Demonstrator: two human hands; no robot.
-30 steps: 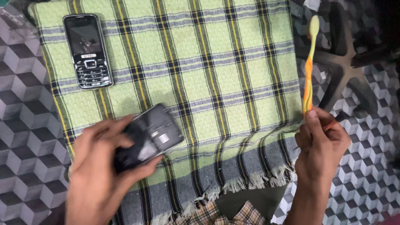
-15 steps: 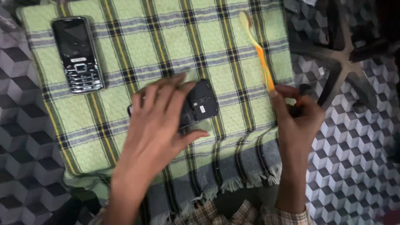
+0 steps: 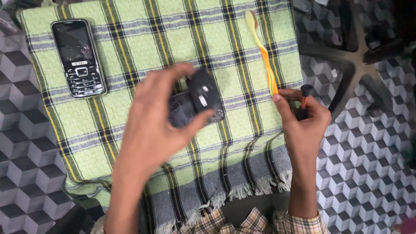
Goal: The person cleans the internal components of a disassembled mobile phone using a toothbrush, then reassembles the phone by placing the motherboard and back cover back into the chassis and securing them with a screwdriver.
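My left hand (image 3: 154, 123) grips a small dark phone (image 3: 197, 102) with its back side up, held just over a green checked cloth (image 3: 173, 47). A black panel on the phone's back sits tilted. My right hand (image 3: 303, 119) pinches the end of a yellow and orange toothbrush (image 3: 262, 47), whose head points away across the cloth. The same hand also holds a short tool with a black and orange handle (image 3: 304, 97). The two hands are about a hand's width apart.
A second black keypad phone (image 3: 78, 56) lies face up at the cloth's far left corner. The cloth's fringed grey edge (image 3: 242, 190) hangs toward me. A black chair base (image 3: 355, 60) stands on the cube-patterned floor at the right.
My left hand has carried the dark phone up and to the right, toward the cloth's middle. My right hand has lowered the toothbrush so it now lies over the cloth.
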